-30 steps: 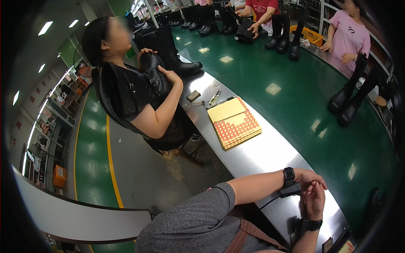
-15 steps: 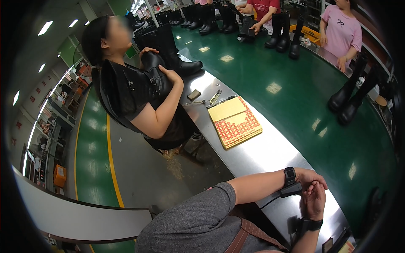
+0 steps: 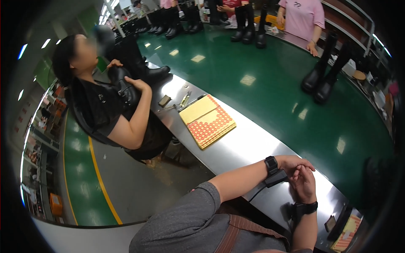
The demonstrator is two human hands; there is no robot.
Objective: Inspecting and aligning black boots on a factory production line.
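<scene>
My left hand (image 3: 294,163) reaches in from the left, its fingers stretched out over the fingertips of my right hand (image 3: 304,183). The two hands touch each other above the metal strip of the table (image 3: 263,141). My right hand's fingers are bent and pressed together against the left hand; nothing shows in either. A black wrist device (image 3: 272,166) sits on my left wrist, with a dark box (image 3: 276,178) and a cable beside it. Another black band (image 3: 311,207) is round my right wrist. A stack of yellow sheets with red round stickers (image 3: 207,121) lies beyond my left arm.
At left, a seated co-worker (image 3: 122,122) holds a black boot (image 3: 123,90). Tall black boots (image 3: 322,80) stand on the green surface (image 3: 270,101). A dark small block (image 3: 165,100) and a cutter (image 3: 185,98) lie by the sheets. More stickered sheets (image 3: 348,234) lie near right.
The view has swung to the right, so the co-worker, sheets and boots appear farther left. My hands stay together in nearly the same pose. The sheets at near right show more.
</scene>
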